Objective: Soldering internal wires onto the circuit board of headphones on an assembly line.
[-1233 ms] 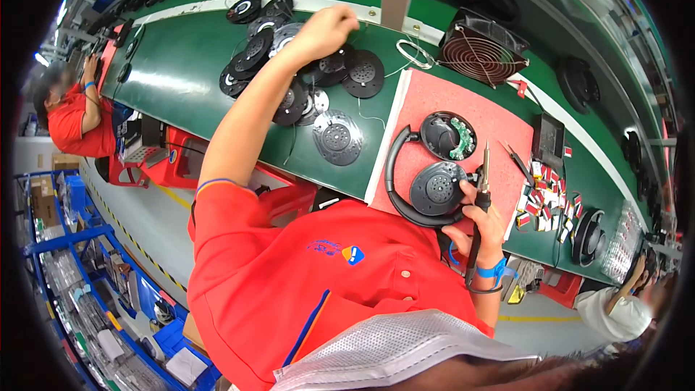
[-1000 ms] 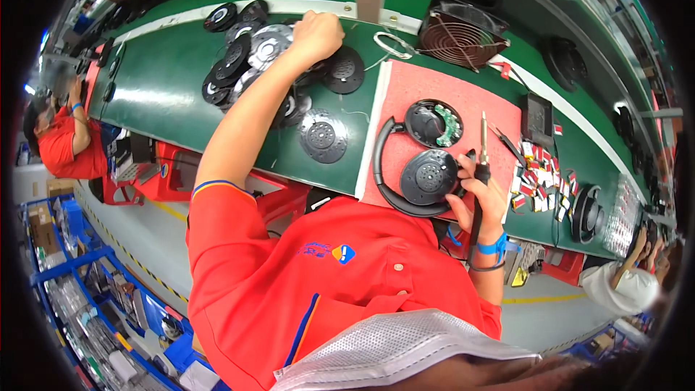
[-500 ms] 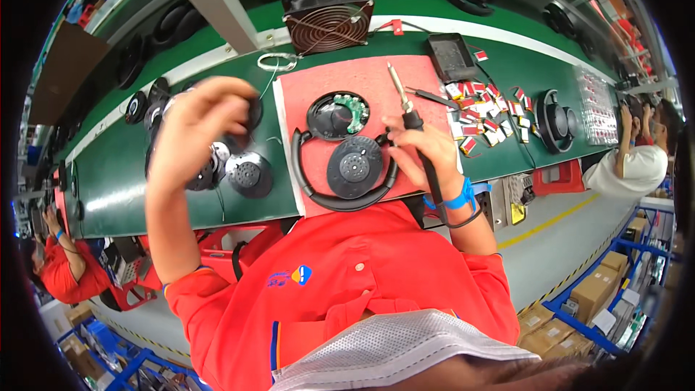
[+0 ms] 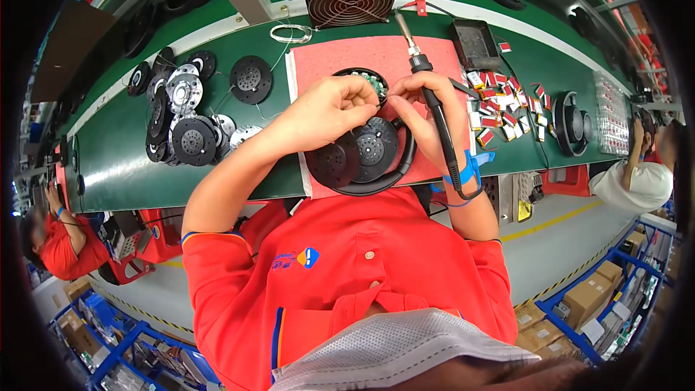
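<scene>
Head view shows both hands meeting above a pair of black headphones (image 4: 407, 163) on a pink mat (image 4: 318, 58), in front of the person's red shirt. The right hand (image 4: 426, 124) grasps a soldering iron (image 4: 439, 119), its metal tip pointing up and away; thumb and forefinger curl toward the left hand's fingertips. The left hand (image 4: 326, 112) has thumb and fingers drawn together in a pinch beside the green circuit board (image 4: 374, 81) in the farther ear cup (image 4: 344, 71); whether something thin sits between them cannot be told. Under this hand, a loose perforated speaker plate (image 4: 331, 163) overlaps the nearer ear cup (image 4: 376, 146).

On the green bench (image 4: 116, 159), more speaker plates (image 4: 194, 141) lie piled to the left. A mesh-guarded fan (image 4: 351, 0) stands beyond the mat. To the right, red-and-white pouch cells (image 4: 499, 106) are heaped near a black tray (image 4: 475, 45), with another pair of headphones (image 4: 570, 123) past them.
</scene>
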A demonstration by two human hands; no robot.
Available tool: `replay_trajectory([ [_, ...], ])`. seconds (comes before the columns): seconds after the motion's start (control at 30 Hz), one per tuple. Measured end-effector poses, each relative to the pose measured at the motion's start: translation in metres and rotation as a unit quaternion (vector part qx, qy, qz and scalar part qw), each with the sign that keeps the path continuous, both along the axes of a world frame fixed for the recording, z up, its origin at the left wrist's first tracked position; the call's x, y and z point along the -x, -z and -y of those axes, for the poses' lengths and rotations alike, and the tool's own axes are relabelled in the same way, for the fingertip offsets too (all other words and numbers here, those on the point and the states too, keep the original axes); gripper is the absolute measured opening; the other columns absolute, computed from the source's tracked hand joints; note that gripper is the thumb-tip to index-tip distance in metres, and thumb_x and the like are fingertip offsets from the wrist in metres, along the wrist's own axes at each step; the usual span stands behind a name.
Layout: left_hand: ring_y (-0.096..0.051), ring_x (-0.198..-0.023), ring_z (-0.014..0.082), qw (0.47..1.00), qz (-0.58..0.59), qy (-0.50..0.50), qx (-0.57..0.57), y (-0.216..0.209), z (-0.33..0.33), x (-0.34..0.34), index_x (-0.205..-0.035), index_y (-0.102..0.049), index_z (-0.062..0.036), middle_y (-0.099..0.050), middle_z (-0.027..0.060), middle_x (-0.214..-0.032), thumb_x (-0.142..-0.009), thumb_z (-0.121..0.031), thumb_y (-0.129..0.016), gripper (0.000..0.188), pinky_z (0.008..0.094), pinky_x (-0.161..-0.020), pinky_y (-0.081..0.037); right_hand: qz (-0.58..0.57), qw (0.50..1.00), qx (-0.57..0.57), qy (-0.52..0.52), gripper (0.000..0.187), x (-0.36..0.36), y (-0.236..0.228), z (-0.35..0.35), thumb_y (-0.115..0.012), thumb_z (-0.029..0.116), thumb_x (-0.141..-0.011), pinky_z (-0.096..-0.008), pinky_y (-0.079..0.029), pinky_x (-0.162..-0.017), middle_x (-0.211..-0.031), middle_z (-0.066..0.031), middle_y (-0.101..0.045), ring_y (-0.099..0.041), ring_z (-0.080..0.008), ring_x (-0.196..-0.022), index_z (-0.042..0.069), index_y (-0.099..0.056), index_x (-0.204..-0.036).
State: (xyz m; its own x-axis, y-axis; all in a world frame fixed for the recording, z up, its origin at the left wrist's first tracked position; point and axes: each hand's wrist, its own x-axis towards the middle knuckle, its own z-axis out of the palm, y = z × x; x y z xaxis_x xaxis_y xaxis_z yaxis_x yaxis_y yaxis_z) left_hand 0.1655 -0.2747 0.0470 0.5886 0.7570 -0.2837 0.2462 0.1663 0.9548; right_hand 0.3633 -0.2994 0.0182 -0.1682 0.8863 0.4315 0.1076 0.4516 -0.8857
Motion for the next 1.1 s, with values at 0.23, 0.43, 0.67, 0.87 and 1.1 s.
replay_trajectory([
  [0.23, -0.051, -0.066, 0.0052, 0.994, 0.063, -0.078, -0.048, 0.003, -0.002, -0.005, -0.094, -0.065, 0.001, -0.059, -0.0021, -0.073, -0.087, -0.014, -0.064, 0.017, 0.0223, -0.061, -0.044, 0.019, 0.999, -0.037, 0.018, 0.029, 0.008, 0.0, -0.008, -0.065, -0.01, -0.079, -0.0242, -0.048, -0.067, -0.088, -0.0095, -0.064, -0.06, -0.0131, -0.075, 0.002, -0.051, -0.101],
  [0.43, -0.057, -0.07, 0.0105, 0.987, 0.039, -0.114, -0.111, 0.009, -0.007, -0.002, -0.086, -0.07, -0.0009, -0.063, 0.0038, -0.076, -0.081, -0.011, -0.067, 0.012, 0.0258, -0.065, -0.046, 0.071, 0.996, -0.043, 0.034, 0.026, 0.012, 0.002, -0.004, -0.066, -0.01, -0.077, -0.0234, -0.048, -0.065, -0.085, -0.0066, -0.063, -0.06, -0.0114, -0.073, 0.003, -0.056, -0.097],
  [0.67, -0.047, -0.111, 0.0248, 0.908, -0.107, -0.111, -0.39, 0.034, -0.026, 0.0, -0.075, -0.071, -0.0042, -0.064, 0.0028, -0.107, -0.071, -0.011, -0.071, 0.008, 0.0358, -0.097, -0.036, 0.194, 0.968, -0.145, 0.06, 0.025, -0.006, 0.006, 0.004, -0.066, -0.01, -0.076, -0.0277, -0.05, -0.064, -0.082, -0.0104, -0.065, -0.064, -0.0217, -0.072, 0.002, -0.06, -0.097],
  [0.87, -0.048, -0.11, 0.0242, 0.935, -0.117, -0.093, -0.323, 0.042, -0.027, 0.0, -0.075, -0.071, -0.0041, -0.064, 0.004, -0.107, -0.07, -0.01, -0.071, 0.007, 0.0348, -0.098, -0.036, 0.176, 0.972, -0.147, 0.06, 0.015, -0.022, -0.007, 0.016, -0.065, 0.007, -0.086, -0.0283, -0.045, -0.057, -0.07, -0.0083, -0.06, -0.057, -0.0193, -0.063, 0.001, -0.064, -0.099],
  [1.1, -0.048, -0.108, 0.0237, 0.934, -0.135, -0.102, -0.313, 0.043, -0.026, -0.001, -0.076, -0.071, -0.0041, -0.065, 0.0024, -0.105, -0.071, -0.01, -0.071, 0.008, 0.0341, -0.098, -0.036, 0.123, 0.96, -0.24, 0.08, 0.044, -0.017, -0.013, 0.009, -0.05, 0.037, -0.096, -0.0299, -0.028, -0.047, -0.054, -0.0034, -0.045, -0.04, -0.0161, -0.05, 0.0, -0.065, -0.079],
])
